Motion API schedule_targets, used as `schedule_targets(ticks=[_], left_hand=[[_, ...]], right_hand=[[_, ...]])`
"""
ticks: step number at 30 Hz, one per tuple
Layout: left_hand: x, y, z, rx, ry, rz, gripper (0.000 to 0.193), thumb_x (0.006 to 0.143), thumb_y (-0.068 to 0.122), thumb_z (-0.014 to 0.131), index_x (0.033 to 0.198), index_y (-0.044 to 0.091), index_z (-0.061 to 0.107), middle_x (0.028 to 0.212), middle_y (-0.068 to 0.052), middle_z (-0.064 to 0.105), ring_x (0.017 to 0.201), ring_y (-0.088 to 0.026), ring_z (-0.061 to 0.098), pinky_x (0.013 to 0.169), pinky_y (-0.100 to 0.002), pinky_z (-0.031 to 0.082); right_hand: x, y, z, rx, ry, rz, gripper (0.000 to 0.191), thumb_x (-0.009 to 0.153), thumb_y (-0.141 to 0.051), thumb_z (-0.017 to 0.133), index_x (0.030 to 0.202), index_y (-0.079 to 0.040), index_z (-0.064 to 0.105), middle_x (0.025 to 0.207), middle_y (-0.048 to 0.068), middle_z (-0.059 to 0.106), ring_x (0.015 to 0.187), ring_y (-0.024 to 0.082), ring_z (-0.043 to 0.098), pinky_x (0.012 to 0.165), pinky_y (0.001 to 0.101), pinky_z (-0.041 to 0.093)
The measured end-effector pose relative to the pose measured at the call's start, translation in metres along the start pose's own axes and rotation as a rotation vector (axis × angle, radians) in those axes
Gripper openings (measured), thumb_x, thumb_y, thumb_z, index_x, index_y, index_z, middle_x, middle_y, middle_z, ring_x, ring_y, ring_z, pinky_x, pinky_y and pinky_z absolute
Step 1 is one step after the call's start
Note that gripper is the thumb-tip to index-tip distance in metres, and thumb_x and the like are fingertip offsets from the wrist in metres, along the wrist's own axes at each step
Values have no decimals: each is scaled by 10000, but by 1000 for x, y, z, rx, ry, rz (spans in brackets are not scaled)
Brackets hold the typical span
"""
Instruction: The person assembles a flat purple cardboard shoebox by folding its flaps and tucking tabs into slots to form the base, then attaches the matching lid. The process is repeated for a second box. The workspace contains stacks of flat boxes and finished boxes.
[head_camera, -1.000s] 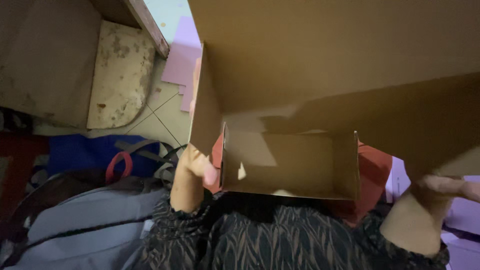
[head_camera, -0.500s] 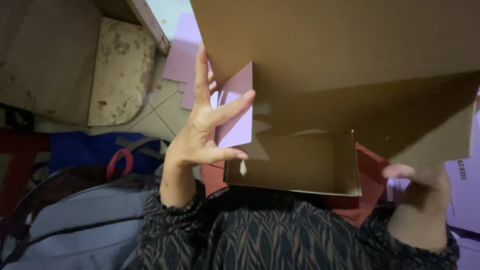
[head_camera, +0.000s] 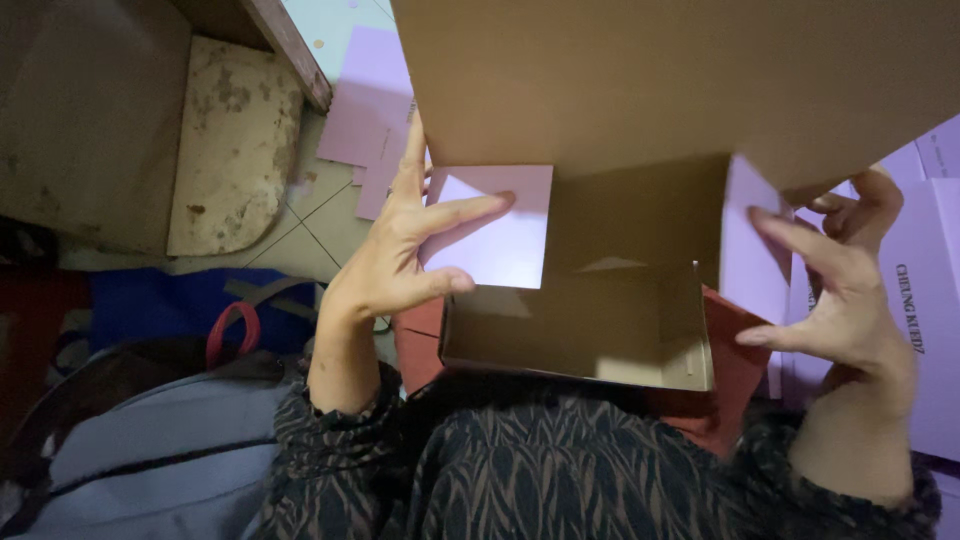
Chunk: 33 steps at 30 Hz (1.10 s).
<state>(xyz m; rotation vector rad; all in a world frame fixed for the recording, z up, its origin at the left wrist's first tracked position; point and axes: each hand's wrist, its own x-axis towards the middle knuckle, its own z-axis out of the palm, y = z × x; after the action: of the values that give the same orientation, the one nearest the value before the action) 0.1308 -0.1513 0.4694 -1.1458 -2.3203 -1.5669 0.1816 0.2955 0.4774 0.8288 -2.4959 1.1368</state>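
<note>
Dim tiled floor (head_camera: 330, 225), worn slab (head_camera: 235, 140)

head cam | looks steeply down | close over lap, box (head_camera: 600, 300) | single view

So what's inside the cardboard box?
The cardboard box looks empty: only bare brown walls and floor show. The left hand folds a lilac side flap inward, and the near wall hides the bottom edge closest to the person.
</note>
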Motion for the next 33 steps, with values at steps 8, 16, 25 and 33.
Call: schedule_targets(ticks=[8, 16, 25, 33], left_hand=[[10, 15, 11, 219, 41, -165, 504, 836, 477, 765, 1249, 189, 787, 1717, -257, 140, 1614, -432, 258, 1307, -565, 272], [12, -6, 14, 58, 41, -89, 569, 863, 522, 669, 1318, 191, 755, 1719, -205, 154, 1636, -408, 157, 1358, -559, 142], [19, -31, 1, -42, 12, 25, 548, 832, 419, 810, 1324, 184, 751, 1755, -235, 121, 1631, -411, 194, 1381, -515, 161], [74, -35, -2, -184, 233, -167, 368, 969, 390, 687, 1182, 109, 795, 1529, -176, 524, 1356, -255, 580, 1136, -359, 456]], right_hand=[[17, -17, -6, -154, -119, 77, 683, 618, -397, 865, 1223, -130, 694, 1667, 103, 116, 1496, 378, 391, 1235, 523, 425], [18, -5, -8, -287, -124, 83, 667, 581, -365, 860, 1189, -128, 725, 1723, 126, 97, 1574, 448, 298, 1271, 557, 396], [40, -15, -2, -53, -41, 97, 621, 689, -352, 824, 1261, -137, 714, 1723, 117, 191, 1513, 333, 367, 1267, 469, 390], [99, 6, -34, 300, -86, 530, 394, 817, -132, 626, 1192, -55, 716, 1586, 83, 402, 1064, 266, 595, 846, 378, 491]])
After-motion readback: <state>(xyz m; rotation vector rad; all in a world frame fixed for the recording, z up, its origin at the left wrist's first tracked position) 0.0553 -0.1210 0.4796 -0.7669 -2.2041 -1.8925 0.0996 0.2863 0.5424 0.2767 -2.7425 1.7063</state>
